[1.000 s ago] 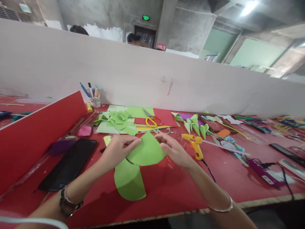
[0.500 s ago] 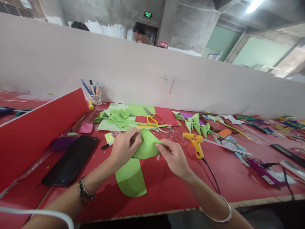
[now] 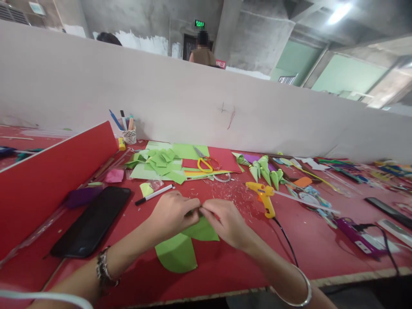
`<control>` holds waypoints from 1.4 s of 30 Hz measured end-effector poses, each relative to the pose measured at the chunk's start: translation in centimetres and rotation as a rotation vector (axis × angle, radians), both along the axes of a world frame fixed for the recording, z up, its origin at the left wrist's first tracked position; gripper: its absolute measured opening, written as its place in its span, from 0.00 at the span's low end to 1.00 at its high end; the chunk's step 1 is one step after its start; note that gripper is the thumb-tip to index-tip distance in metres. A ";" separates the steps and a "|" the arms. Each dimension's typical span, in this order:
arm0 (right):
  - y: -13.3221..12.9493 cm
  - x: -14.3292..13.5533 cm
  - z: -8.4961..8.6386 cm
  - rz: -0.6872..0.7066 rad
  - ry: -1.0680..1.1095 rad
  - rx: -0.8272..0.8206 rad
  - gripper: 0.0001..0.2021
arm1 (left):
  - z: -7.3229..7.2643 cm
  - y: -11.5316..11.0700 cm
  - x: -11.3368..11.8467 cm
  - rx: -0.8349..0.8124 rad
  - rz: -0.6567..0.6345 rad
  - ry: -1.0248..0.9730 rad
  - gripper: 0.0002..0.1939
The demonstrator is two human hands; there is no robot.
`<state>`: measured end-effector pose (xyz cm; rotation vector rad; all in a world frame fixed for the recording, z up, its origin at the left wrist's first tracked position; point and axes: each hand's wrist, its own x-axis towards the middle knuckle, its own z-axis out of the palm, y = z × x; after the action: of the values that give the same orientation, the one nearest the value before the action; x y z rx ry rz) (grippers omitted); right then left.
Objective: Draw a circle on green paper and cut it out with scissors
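Between my hands is a green paper piece (image 3: pixel 203 230) with a curved edge, its upper part hidden by my fingers. My left hand (image 3: pixel 172 214) is closed, pinching the paper's top with thumb and fingers. My right hand (image 3: pixel 227 221) pinches it right beside, so the two sets of fingertips meet. Below, a second green paper piece (image 3: pixel 176 254) with a rounded edge lies flat on the red table (image 3: pixel 231 270), partly covered by the held one. A black-capped white marker (image 3: pixel 154 194) lies just beyond my left hand.
Yellow-handled scissors (image 3: pixel 204 161) rest on coloured sheets. A yellow glue gun (image 3: pixel 264 197) with a cord lies right of my hands, near green paper cones (image 3: pixel 264 169). A black phone (image 3: pixel 92 221) is at left beside a red panel (image 3: pixel 61 180). A purple power strip (image 3: pixel 360 236) sits at right.
Both hands have come together and lower, with fingertips now meeting at the paper's top. The held paper has turned and hangs below the fingers. Behind the partition, a person has shifted right.
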<state>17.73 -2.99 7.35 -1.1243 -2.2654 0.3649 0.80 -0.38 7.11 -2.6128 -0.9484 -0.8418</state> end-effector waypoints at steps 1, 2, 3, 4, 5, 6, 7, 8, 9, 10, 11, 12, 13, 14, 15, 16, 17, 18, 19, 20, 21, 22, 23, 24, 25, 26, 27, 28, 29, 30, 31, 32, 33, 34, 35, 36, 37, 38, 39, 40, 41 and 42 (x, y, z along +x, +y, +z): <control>0.0 -0.1 -0.2 0.002 0.002 0.003 0.14 | -0.1 -0.1 0.0 0.012 -0.001 -0.009 0.10; -0.1 -0.2 -0.3 0.005 0.012 0.001 0.15 | -0.2 -0.1 0.0 0.023 -0.006 -0.020 0.11; -0.1 -0.2 -0.4 0.007 0.032 -0.004 0.15 | -0.2 -0.2 0.0 0.031 -0.015 -0.030 0.11; -0.2 -0.3 -0.4 0.013 0.055 -0.016 0.15 | -0.2 -0.3 0.0 0.035 -0.026 -0.034 0.11; -0.2 -0.3 -0.4 0.015 0.081 -0.032 0.16 | -0.2 -0.3 -0.2 0.040 -0.032 -0.034 0.11; -0.2 -0.3 -0.3 0.009 0.113 -0.050 0.16 | -0.3 -0.2 -0.4 0.048 -0.031 -0.032 0.10; -0.2 -0.2 -0.3 -0.003 0.148 -0.068 0.16 | -0.4 -0.1 -0.7 0.058 -0.025 -0.026 0.10; -0.2 0.0 -0.2 -0.022 0.184 -0.084 0.17 | -0.5 0.1 -1.1 0.065 -0.013 -0.015 0.10; -0.1 0.4 -0.1 -0.049 0.222 -0.095 0.17 | -0.6 0.3 -1.7 0.069 0.004 0.000 0.10; 0.0 0.7 -0.1 -0.081 0.260 -0.097 0.17 | -0.8 0.6 -2.4 0.067 0.023 0.021 0.10; 0.0 1.1 -0.1 -0.114 0.293 -0.091 0.17 | -1.0 0.9 -3.1 0.055 0.047 0.050 0.10; 0.1 1.5 -0.1 -0.141 0.312 -0.084 0.17 | -1.1 1.2 -3.9 0.037 0.080 0.074 0.11; 0.1 1.8 -0.2 -0.158 0.317 -0.079 0.17 | -1.1 1.5 -4.5 0.012 0.124 0.073 0.11; 0.1 2.0 -0.3 -0.162 0.310 -0.082 0.17 | -1.1 1.6 -4.9 -0.035 0.166 0.034 0.11; 0.1 2.1 -0.5 -0.153 0.292 -0.097 0.17 | -0.9 1.7 -5.1 -0.115 0.192 -0.024 0.10; 0.0 2.0 -0.6 -0.134 0.269 -0.125 0.17 | -0.6 1.6 -5.1 -0.216 0.184 -0.085 0.10; 0.0 1.8 -0.8 -0.112 0.251 -0.157 0.17 | -0.3 1.4 -4.8 -0.328 0.139 -0.133 0.09; -0.1 1.5 -1.0 -0.094 0.242 -0.186 0.17 | -0.1 1.1 -4.3 -0.449 0.059 -0.145 0.10; -0.1 1.2 -1.1 -0.083 0.241 -0.212 0.16 | 0.1 0.8 -3.8 -0.542 -0.028 -0.133 0.10; -0.1 0.9 -1.3 -0.081 0.245 -0.235 0.17 | 0.2 0.5 -3.2 -0.632 -0.109 -0.101 0.09; -0.2 0.6 -1.4 -0.084 0.259 -0.257 0.17 | 0.2 0.2 -2.7 -0.708 -0.166 -0.073 0.07; -0.2 0.5 -1.5 -0.086 0.288 -0.288 0.16 | 0.0 0.0 -2.3 -0.773 -0.188 -0.064 0.07; -0.3 0.5 -1.7 -0.079 0.332 -0.335 0.15 | -0.2 -0.1 -2.1 -0.832 -0.186 -0.079 0.10; -0.4 0.6 -1.8 -0.060 0.385 -0.399 0.14 | -0.6 -0.1 -2.0 -0.882 -0.167 -0.123 0.11; -0.5 0.7 -2.0 -0.034 0.443 -0.472 0.12 | -1.0 0.0 -2.0 -0.927 -0.141 -0.188 0.11; -0.6 1.0 -2.2 -0.007 0.501 -0.553 0.10 | -1.4 0.1 -2.1 -0.968 -0.121 -0.264 0.11; -0.7 1.2 -2.4 0.015 0.551 -0.634 0.10 | -1.8 0.3 -2.2 -1.007 -0.111 -0.339 0.10; -0.9 1.5 -2.7 0.025 0.592 -0.704 0.10 | -2.1 0.5 -2.3 -1.045 -0.113 -0.409 0.10; -1.0 1.6 -2.9 0.020 0.626 -0.754 0.11 | -2.4 0.7 -2.5 -1.084 -0.122 -0.465 0.10; -1.1 1.8 -3.2 0.002 0.656 -0.784 0.11 | -2.7 0.8 -2.6 -1.124 -0.138 -0.505 0.10; -1.2 1.9 -3.4 -0.024 0.683 -0.796 0.11 | -2.9 0.9 -2.7 -1.159 -0.157 -0.528 0.10; -1.3 1.9 -3.6 -0.053 0.703 -0.794 0.12 | -3.2 1.0 -2.8 -1.182 -0.179 -0.535 0.10; -1.3 1.8 -3.8 -0.082 0.718 -0.782 0.12 | -3.6 1.1 -2.8 -1.188 -0.196 -0.528 0.10; -1.3 1.8 -4.0 -0.108 0.730 -0.767 0.11 | -4.0 1.1 -2.9 -1.182 -0.204 -0.511 0.10; -1.3 1.7 -4.2 -0.126 0.737 -0.755 0.11 | -4.4 1.1 -2.9 -1.164 -0.195 -0.493 0.11; -1.3 1.6 -4.3 -0.135 0.737 -0.749 0.11 | -4.8 1.1 -3.0 -1.144 -0.174 -0.476 0.11; -1.3 1.6 -4.4 -0.141 0.734 -0.745 0.11 | -5.1 1.0 -3.0 -1.128 -0.145 -0.461 0.11; -1.2 1.6 -4.5 -0.148 0.729 -0.740 0.11 | -5.3 1.0 -2.9 -1.109 -0.113 -0.451 0.12; -1.2 1.6 -4.6 -0.164 0.721 -0.732 0.11 | -5.5 0.9 -2.9 -1.070 -0.075 -0.446 0.13; -1.1 1.6 -4.6 -0.189 0.711 -0.719 0.11 | -5.5 0.9 -2.8 -1.000 -0.031 -0.443 0.14; -1.1 1.6 -4.7 -0.223 0.701 -0.699 0.11 | -5.5 0.8 -2.7 -0.898 0.021 -0.443 0.16; -1.0 1.6 -4.7 -0.260 0.691 -0.672 0.11 | -5.3 0.6 -2.6 -0.780 0.072 -0.444 0.18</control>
<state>19.32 -4.03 2.67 -1.3143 -1.3879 1.2482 -1.83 0.24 1.82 -3.0239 -1.7805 -1.2643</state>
